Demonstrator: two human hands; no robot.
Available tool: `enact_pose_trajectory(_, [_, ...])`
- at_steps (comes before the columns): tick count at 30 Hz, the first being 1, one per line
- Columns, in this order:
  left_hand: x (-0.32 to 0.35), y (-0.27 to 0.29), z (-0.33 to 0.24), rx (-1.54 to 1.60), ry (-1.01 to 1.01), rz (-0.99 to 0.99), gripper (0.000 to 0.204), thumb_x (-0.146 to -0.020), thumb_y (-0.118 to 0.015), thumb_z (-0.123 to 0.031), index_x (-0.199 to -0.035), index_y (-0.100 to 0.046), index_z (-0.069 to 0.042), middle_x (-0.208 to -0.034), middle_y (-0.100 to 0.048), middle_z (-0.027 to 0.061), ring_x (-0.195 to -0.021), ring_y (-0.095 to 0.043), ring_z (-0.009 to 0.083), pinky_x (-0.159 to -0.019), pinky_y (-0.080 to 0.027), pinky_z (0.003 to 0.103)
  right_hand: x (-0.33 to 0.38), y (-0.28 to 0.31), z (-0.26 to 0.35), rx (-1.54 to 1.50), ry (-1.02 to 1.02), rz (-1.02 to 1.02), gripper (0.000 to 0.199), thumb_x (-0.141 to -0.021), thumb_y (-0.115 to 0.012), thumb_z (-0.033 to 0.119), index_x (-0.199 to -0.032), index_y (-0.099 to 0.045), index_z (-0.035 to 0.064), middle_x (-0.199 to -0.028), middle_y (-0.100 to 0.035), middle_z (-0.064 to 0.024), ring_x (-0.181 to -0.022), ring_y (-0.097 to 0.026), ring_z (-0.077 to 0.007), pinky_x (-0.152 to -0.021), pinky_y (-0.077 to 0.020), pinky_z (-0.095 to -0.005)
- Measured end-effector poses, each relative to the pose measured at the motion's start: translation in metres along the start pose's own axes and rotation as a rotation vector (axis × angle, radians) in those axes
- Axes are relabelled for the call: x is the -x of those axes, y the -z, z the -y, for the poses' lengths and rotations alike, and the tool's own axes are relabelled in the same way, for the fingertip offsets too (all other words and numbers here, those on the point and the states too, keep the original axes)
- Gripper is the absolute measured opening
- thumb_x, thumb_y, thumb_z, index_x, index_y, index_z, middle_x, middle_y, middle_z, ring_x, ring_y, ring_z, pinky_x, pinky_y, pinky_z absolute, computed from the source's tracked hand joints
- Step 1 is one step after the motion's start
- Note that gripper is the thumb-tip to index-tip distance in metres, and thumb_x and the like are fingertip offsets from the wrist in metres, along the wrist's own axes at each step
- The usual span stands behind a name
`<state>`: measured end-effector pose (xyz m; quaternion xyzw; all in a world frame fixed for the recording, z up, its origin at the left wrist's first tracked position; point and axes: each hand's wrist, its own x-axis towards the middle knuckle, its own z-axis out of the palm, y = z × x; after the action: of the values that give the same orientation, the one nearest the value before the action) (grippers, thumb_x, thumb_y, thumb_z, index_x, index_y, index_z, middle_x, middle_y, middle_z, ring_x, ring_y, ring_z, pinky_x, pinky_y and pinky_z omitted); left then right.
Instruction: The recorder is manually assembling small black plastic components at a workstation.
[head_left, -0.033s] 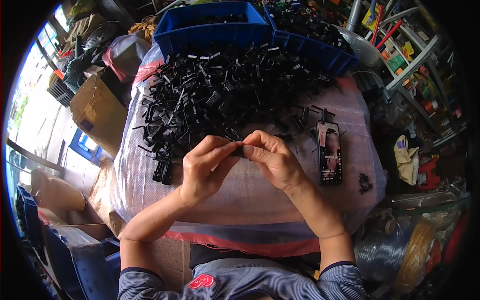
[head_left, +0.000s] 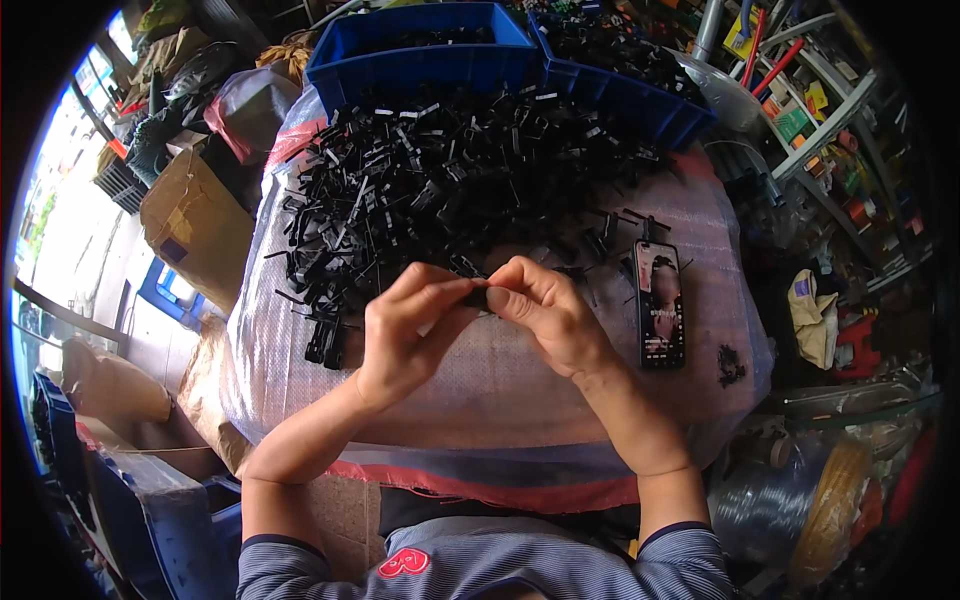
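Over the near side of the covered table, my left hand (head_left: 410, 335) and my right hand (head_left: 545, 315) meet at the fingertips. Between them they pinch a small black plastic part (head_left: 479, 296), mostly covered by the fingers, so its exact shape is hidden. Just beyond the hands lies a big heap of black plastic parts (head_left: 430, 190), many with thin pins or rods sticking out. A few of these parts (head_left: 323, 343) lie at the heap's near left corner.
A phone (head_left: 660, 305) with a lit screen stands right of my hands, near a clump of tiny black bits (head_left: 731, 366). Two blue bins (head_left: 420, 68) with black parts sit behind the heap. A woven sheet (head_left: 480, 415) covers the table. Cardboard (head_left: 195, 225) stands at left, a wire spool (head_left: 770, 505) at lower right.
My left hand's fingers have shifted slightly and lifted a little around the black part. My right hand has hardly moved.
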<state>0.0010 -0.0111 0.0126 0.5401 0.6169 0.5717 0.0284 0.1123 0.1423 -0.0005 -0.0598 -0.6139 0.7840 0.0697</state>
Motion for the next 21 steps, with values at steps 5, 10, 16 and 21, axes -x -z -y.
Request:
enact_pose_trajectory(5, [-0.002, 0.012, 0.022, 0.565, 0.611, -0.097, 0.018, -0.084, -0.063, -0.015, -0.093, -0.062, 0.000, -0.073, -0.059, -0.0005, -0.066, -0.052, 0.0057, -0.063, -0.042, 0.019, 0.002, -0.019, 0.016, 0.835, 0.507, -0.057, 0.051, -0.071, -0.073, 0.016, -0.116, -0.053, 0.0008, -0.102, -0.056, -0.0118, -0.090, -0.055, -0.0199, -0.079, -0.0444, -0.0315])
enact_pose_trajectory(10, [0.005, 0.000, 0.027, 0.652, 0.666, 0.056, 0.017, -0.083, -0.063, -0.015, -0.091, -0.062, -0.001, -0.076, -0.059, 0.0001, -0.071, -0.052, 0.0063, -0.066, -0.042, 0.021, 0.000, -0.026, 0.003, 1.326, 0.773, -0.239, 0.054, -0.064, -0.072, 0.006, -0.115, -0.052, -0.0014, -0.095, -0.055, -0.0115, -0.083, -0.054, -0.0260, -0.074, -0.0466, -0.0339])
enact_pose_trajectory(16, [0.010, -0.010, 0.016, 0.622, 0.613, -0.039, 0.017, -0.083, -0.064, -0.013, -0.088, -0.061, 0.002, -0.077, -0.055, 0.0005, -0.068, -0.049, 0.0069, -0.061, -0.040, 0.021, -0.002, -0.027, -0.010, 1.422, 0.695, -0.272, 0.046, -0.067, -0.065, 0.001, -0.111, -0.050, -0.0046, -0.086, -0.052, -0.0129, -0.077, -0.055, -0.0269, -0.068, -0.0469, -0.0344])
enact_pose_trajectory(21, [0.011, -0.010, 0.016, 0.305, 0.422, -0.008, 0.019, -0.083, -0.064, -0.013, -0.085, -0.058, 0.006, -0.078, -0.050, 0.0021, -0.066, -0.045, 0.0071, -0.057, -0.036, 0.021, -0.002, -0.032, -0.014, 1.334, 0.663, -0.300, 0.038, -0.068, -0.064, 0.000, -0.104, -0.050, -0.0039, -0.081, -0.055, -0.0133, -0.074, -0.057, -0.0289, -0.064, -0.0471, -0.0365])
